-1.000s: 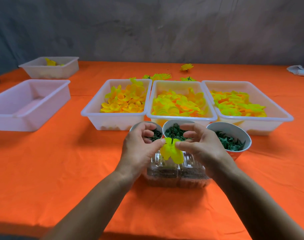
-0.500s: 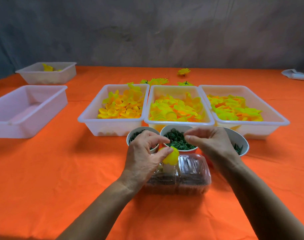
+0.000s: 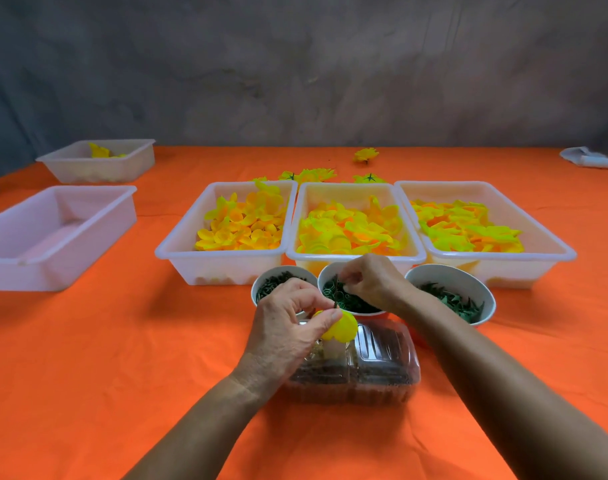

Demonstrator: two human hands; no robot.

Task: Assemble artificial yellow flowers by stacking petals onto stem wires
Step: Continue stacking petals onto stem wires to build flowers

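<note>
My left hand (image 3: 288,327) pinches a yellow petal piece (image 3: 342,329) on a short dark stem wire, just above a clear plastic box (image 3: 382,362). My right hand (image 3: 371,282) reaches into the middle white bowl (image 3: 325,277) of green rings, its fingertips pinched together over the contents; what they hold is too small to tell. Three white trays of yellow petals stand behind the bowls: left tray (image 3: 178,251), middle tray (image 3: 354,258), right tray (image 3: 551,251).
A left bowl (image 3: 261,289) and a right bowl (image 3: 482,285) hold green parts. Two more trays (image 3: 4,268) (image 3: 70,171) stand at the far left. Finished yellow flowers (image 3: 364,155) lie behind the trays. A white object (image 3: 589,157) lies far right on the orange tablecloth (image 3: 105,375).
My right hand let go of the petal piece and moved up into the middle bowl. My left hand keeps the petal piece, now folded smaller, over the clear box.
</note>
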